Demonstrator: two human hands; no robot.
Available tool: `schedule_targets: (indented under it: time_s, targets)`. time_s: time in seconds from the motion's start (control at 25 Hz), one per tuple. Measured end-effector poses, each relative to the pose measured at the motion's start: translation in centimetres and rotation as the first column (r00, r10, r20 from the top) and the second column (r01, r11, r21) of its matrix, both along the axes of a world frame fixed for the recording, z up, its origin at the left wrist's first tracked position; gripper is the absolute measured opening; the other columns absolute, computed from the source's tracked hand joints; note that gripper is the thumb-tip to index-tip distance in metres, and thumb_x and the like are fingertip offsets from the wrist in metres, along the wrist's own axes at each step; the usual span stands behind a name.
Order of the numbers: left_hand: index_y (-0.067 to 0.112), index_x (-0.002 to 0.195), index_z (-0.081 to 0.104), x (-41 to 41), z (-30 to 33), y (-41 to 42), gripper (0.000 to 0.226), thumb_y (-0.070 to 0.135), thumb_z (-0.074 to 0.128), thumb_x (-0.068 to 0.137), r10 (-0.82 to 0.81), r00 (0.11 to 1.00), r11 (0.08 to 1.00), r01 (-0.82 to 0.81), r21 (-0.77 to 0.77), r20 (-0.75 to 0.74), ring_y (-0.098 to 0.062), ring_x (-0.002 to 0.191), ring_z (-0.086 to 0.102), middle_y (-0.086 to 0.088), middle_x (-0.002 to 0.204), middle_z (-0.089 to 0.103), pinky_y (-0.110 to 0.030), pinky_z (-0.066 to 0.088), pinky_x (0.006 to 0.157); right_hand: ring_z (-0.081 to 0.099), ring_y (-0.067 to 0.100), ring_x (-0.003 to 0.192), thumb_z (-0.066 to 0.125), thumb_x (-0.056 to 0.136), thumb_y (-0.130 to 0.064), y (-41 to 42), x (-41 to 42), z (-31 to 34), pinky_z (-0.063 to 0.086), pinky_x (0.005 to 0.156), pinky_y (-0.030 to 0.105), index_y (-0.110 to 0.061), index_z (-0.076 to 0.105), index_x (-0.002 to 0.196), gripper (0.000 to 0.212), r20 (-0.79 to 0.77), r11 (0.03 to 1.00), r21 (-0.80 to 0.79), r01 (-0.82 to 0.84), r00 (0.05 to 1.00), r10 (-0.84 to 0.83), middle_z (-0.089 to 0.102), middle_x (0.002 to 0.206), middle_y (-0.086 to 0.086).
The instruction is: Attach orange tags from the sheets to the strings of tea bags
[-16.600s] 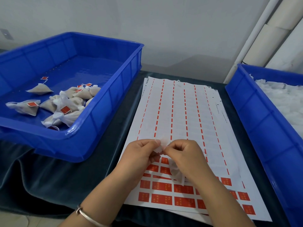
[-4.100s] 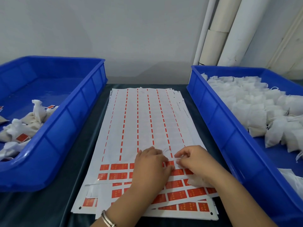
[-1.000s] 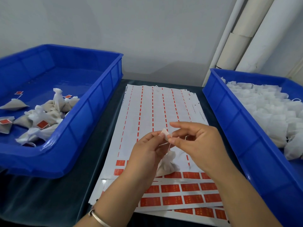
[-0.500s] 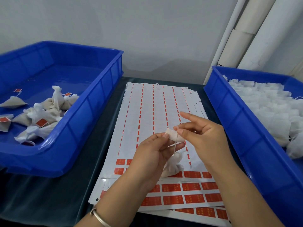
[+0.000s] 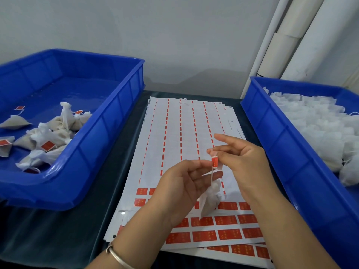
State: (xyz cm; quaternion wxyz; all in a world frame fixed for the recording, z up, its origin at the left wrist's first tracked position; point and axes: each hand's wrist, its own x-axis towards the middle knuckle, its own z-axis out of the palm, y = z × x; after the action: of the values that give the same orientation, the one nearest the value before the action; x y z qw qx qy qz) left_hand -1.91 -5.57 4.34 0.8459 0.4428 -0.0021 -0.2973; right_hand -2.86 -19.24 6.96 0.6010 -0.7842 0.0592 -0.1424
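Two hands meet above a stack of tag sheets [image 5: 180, 133] spread down the middle of a dark tabletop [image 5: 58, 235], which runs to a plain pale wall [image 5: 155, 35] with white pipes [image 5: 303, 35] standing in the far right corner. The left hand [image 5: 180, 189], a metal bangle [image 5: 118, 256] at its wrist, and the right hand [image 5: 244, 162] each pinch an orange tag [image 5: 214, 162] between thumb and fingertip, the right hand's other fingers spread loose. From the tag a string [image 5: 212, 174] drops to a white tea bag [image 5: 210, 199] hanging over the sheets' near end, where rows of unpeeled orange tags [image 5: 229, 233] remain; the far rows are stripped to white backing with orange dashes. A blue bin [image 5: 108, 133] along the tabletop's left edge holds tea bags with tags [image 5: 48, 140] already on. A second blue bin [image 5: 287, 152] along the right edge is heaped with untagged tea bags [image 5: 318, 125]. The gold print on the tags and the small codes at the sheets' far corners are too fine to read.
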Motion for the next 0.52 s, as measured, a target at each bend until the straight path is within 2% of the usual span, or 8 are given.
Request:
schedule_targets:
  time_s: [0.08,0.2,0.32,0.52]
  targets:
    - [0.007,0.097,0.067,0.1,0.0,-0.2,0.025,0.02,0.046,0.096,-0.003,1.0,0.998,0.002,0.06,0.016,-0.021,0.092,0.07,-0.007,0.099,0.073,-0.022,0.056,0.069,0.069,0.002,0.082,0.072,0.08,-0.011,0.1,0.0,0.2,0.051,0.088,0.03,-0.042,0.066,0.086,0.033,-0.015,1.0,0.022,-0.001,1.0,0.001,0.074,0.077,-0.011]
    - [0.01,0.101,0.067,0.3,-0.2,-0.6,0.025,0.026,0.06,0.084,-0.017,0.999,0.996,0.013,0.091,0.043,-0.017,0.091,0.07,-0.003,0.099,0.073,-0.018,0.055,0.066,0.07,0.007,0.084,0.072,0.078,-0.01,0.1,0.0,0.5,0.049,0.095,0.042,-0.04,0.067,0.087,0.032,-0.044,0.998,0.063,-0.019,0.999,0.022,0.074,0.079,-0.007]
    - [0.01,0.096,0.071,0.5,-0.4,-0.7,0.028,0.026,0.065,0.074,-0.017,1.0,0.994,0.014,0.105,0.025,-0.019,0.089,0.07,-0.007,0.096,0.073,-0.019,0.055,0.066,0.07,0.01,0.085,0.069,0.08,-0.007,-0.4,0.0,0.6,0.051,0.093,0.04,-0.037,0.067,0.091,0.033,-0.074,0.992,0.1,-0.071,0.994,0.079,0.075,0.081,-0.004]
    - [0.01,0.085,0.076,0.5,-0.5,-1.0,0.015,0.019,0.064,0.082,0.016,1.0,0.993,-0.016,0.121,0.002,-0.021,0.086,0.071,-0.01,0.091,0.073,-0.019,0.055,0.063,0.071,0.013,0.085,0.066,0.081,-0.002,-1.2,0.3,0.5,0.054,0.079,0.028,-0.03,0.069,0.097,0.032,-0.096,0.969,0.209,-0.132,0.983,0.154,0.075,0.082,0.002]
